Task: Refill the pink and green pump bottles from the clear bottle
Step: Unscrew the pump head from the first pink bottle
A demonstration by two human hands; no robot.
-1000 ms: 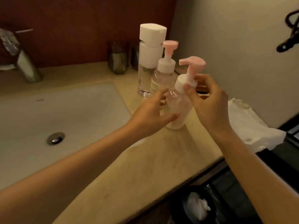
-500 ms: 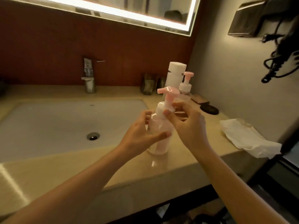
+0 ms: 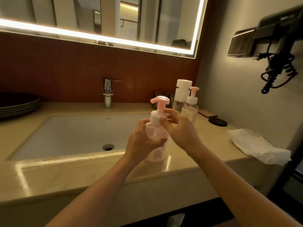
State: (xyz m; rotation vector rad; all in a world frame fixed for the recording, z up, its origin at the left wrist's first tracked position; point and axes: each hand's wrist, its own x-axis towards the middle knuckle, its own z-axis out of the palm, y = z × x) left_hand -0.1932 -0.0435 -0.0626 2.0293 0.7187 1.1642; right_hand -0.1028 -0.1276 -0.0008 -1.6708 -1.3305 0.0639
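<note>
A pump bottle with a pink pump head [image 3: 157, 128] stands on the beige counter [image 3: 91, 171] at the sink's right front corner. My left hand [image 3: 144, 141] grips its clear pinkish body. My right hand [image 3: 178, 128] pinches the white collar under the pump with thumb and fingers. Farther back stand a second pink-headed pump bottle [image 3: 191, 107] and, just left of it, a tall clear bottle with a white cap [image 3: 181, 94]. No green bottle shows.
A white sink basin [image 3: 73, 136] with drain and a chrome tap [image 3: 108, 94] lies left of the bottles. Crumpled white tissue [image 3: 255, 145] lies at the counter's right end. A dark round dish [image 3: 218, 122] sits behind it. Stacked dark plates [image 3: 18, 104] are at far left. A hair dryer hangs on the right wall.
My head has lifted, bringing the mirror and wall into view. Both hands stay on the near pump bottle, which stands closer to the counter's front edge than a second ago.
</note>
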